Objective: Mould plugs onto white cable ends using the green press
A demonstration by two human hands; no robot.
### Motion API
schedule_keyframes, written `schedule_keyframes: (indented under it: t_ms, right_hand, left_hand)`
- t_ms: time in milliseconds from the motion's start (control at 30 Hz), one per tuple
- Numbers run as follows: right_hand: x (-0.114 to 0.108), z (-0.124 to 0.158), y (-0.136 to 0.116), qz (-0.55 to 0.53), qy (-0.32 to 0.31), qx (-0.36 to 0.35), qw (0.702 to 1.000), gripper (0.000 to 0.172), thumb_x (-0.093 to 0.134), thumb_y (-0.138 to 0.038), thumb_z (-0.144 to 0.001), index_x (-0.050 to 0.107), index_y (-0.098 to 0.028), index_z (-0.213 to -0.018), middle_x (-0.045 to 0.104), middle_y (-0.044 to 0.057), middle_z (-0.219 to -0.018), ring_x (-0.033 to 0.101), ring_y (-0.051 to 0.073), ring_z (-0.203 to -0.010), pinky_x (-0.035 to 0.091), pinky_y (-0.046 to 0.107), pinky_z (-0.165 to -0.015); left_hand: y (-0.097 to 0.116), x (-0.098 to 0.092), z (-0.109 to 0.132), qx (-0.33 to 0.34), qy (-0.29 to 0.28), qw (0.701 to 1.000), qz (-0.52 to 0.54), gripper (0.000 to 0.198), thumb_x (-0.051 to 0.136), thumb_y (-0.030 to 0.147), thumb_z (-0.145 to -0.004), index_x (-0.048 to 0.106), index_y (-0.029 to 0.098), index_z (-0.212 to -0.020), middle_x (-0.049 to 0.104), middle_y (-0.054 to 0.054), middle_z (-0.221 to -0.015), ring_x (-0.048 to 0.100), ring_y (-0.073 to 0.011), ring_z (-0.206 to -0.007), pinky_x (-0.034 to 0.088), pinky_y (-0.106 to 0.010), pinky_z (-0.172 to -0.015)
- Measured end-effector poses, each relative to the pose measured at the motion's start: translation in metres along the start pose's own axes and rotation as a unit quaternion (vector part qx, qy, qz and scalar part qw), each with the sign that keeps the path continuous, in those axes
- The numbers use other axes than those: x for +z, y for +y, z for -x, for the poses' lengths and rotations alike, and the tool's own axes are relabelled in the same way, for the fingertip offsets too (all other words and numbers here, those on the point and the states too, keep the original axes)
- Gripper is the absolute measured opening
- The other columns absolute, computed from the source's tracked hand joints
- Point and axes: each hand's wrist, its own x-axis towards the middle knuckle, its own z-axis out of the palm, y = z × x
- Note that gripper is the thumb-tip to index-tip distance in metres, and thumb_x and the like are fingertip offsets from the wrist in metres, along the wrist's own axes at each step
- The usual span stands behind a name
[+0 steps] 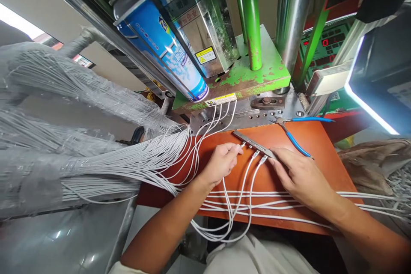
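My right hand (297, 173) grips the right end of a narrow metal bar (257, 146), which lies slanted over the orange table. Along the bar's near side sit cable connectors (263, 159) with white cables (245, 180) looping down past the table's front edge. The fingers of my left hand (223, 162) are pinched on a small connector (243, 144) at the bar's left part; its cable hangs down below the hand. Whether that connector is fully seated in the bar I cannot tell.
Blue-handled pliers (293, 137) lie behind my right hand. A green press plate (257, 78) with a blue spray can (163, 51) stands at the back. Bundled white cables (128, 158) spread in from the left. Several cables cross the orange table (317, 154). A bright lamp (369, 102) hangs at right.
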Motion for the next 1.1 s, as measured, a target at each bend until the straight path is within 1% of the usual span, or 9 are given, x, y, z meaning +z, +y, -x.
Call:
schedule_keyframes:
  t_ms: [133, 300, 400, 500, 733, 833, 933, 1033, 1100]
  right_hand:
    - [0.000, 0.000, 0.001, 0.006, 0.006, -0.021, 1.000, 0.023, 0.045, -0.032, -0.107, 0.063, -0.019, -0.110, 0.074, 0.008, -0.102, 0.070, 0.023, -0.091, 0.049, 0.036, -0.083]
    - [0.002, 0.000, 0.002, 0.011, -0.009, -0.047, 0.999, 0.022, 0.045, -0.031, -0.107, 0.063, -0.019, -0.115, 0.074, 0.008, -0.104, 0.071, 0.023, -0.089, 0.050, 0.036, -0.081]
    - [0.003, 0.000, 0.002, 0.023, 0.008, -0.041, 0.999, 0.022, 0.046, -0.031, -0.107, 0.063, -0.018, -0.114, 0.074, 0.008, -0.104, 0.071, 0.024, -0.090, 0.050, 0.036, -0.079]
    - [0.003, -0.001, 0.001, 0.023, 0.025, -0.031, 0.999, 0.023, 0.045, -0.031, -0.107, 0.063, -0.018, -0.115, 0.073, 0.009, -0.105, 0.071, 0.024, -0.090, 0.050, 0.036, -0.078]
    - [0.003, 0.001, 0.005, -0.019, -0.030, -0.062, 0.997, 0.022, 0.046, -0.031, -0.107, 0.061, -0.019, -0.116, 0.072, 0.007, -0.100, 0.069, 0.021, -0.085, 0.049, 0.035, -0.077]
    - [0.004, 0.002, 0.006, -0.019, -0.048, -0.069, 0.996, 0.021, 0.046, -0.032, -0.107, 0.060, -0.019, -0.115, 0.072, 0.006, -0.096, 0.068, 0.021, -0.081, 0.049, 0.035, -0.075]
    - [0.004, 0.003, 0.004, 0.008, -0.018, -0.053, 0.998, 0.022, 0.046, -0.033, -0.107, 0.061, -0.020, -0.117, 0.073, 0.008, -0.103, 0.069, 0.023, -0.087, 0.050, 0.036, -0.077]
    - [0.003, 0.005, 0.001, 0.016, 0.014, -0.038, 0.999, 0.023, 0.045, -0.033, -0.108, 0.061, -0.020, -0.117, 0.073, 0.009, -0.108, 0.070, 0.024, -0.092, 0.051, 0.037, -0.081]
    - [0.002, 0.005, 0.001, 0.010, 0.012, -0.040, 0.999, 0.023, 0.045, -0.033, -0.108, 0.062, -0.020, -0.117, 0.073, 0.009, -0.108, 0.070, 0.024, -0.094, 0.052, 0.037, -0.083]
  left_hand:
    - [-0.004, 0.008, -0.001, -0.001, -0.001, 0.999, -0.037, 0.034, 0.061, 0.049, -0.091, 0.059, 0.016, -0.084, 0.055, 0.005, -0.055, 0.040, -0.0056, -0.036, 0.027, -0.018, -0.035]
    - [-0.002, 0.012, -0.006, 0.013, -0.007, 0.998, -0.056, 0.035, 0.059, 0.049, -0.092, 0.059, 0.016, -0.080, 0.050, 0.006, -0.053, 0.036, -0.0040, -0.038, 0.025, -0.018, -0.039]
    - [-0.002, 0.011, -0.004, 0.030, -0.011, 0.997, -0.073, 0.038, 0.060, 0.052, -0.091, 0.060, 0.016, -0.078, 0.049, 0.007, -0.054, 0.034, -0.0035, -0.040, 0.027, -0.018, -0.043]
    - [-0.005, 0.009, -0.002, 0.024, 0.005, 0.997, -0.079, 0.036, 0.058, 0.050, -0.093, 0.060, 0.016, -0.080, 0.051, 0.006, -0.054, 0.035, -0.0043, -0.041, 0.028, -0.019, -0.045]
    - [-0.013, 0.019, -0.005, 0.065, 0.021, 0.995, -0.079, 0.037, 0.057, 0.047, -0.095, 0.057, 0.016, -0.075, 0.045, 0.006, -0.054, 0.037, -0.0053, -0.048, 0.029, -0.019, -0.049]
    - [-0.012, 0.022, -0.006, 0.056, 0.035, 0.994, -0.085, 0.037, 0.057, 0.048, -0.094, 0.058, 0.016, -0.075, 0.046, 0.006, -0.053, 0.038, -0.0051, -0.044, 0.029, -0.018, -0.046]
    - [-0.010, 0.014, -0.005, 0.023, 0.005, 0.996, -0.089, 0.041, 0.052, 0.055, -0.096, 0.059, 0.017, -0.083, 0.058, 0.003, -0.056, 0.048, -0.0084, -0.040, 0.033, -0.020, -0.043]
    - [-0.008, -0.001, -0.005, 0.045, 0.044, 0.984, -0.165, 0.045, 0.049, 0.058, -0.098, 0.057, 0.018, -0.077, 0.060, 0.001, -0.056, 0.054, -0.0107, -0.040, 0.036, -0.021, -0.043]
    - [-0.008, -0.008, -0.005, 0.065, 0.070, 0.968, -0.231, 0.048, 0.051, 0.056, -0.098, 0.055, 0.019, -0.069, 0.055, 0.003, -0.052, 0.049, -0.0096, -0.040, 0.033, -0.022, -0.045]
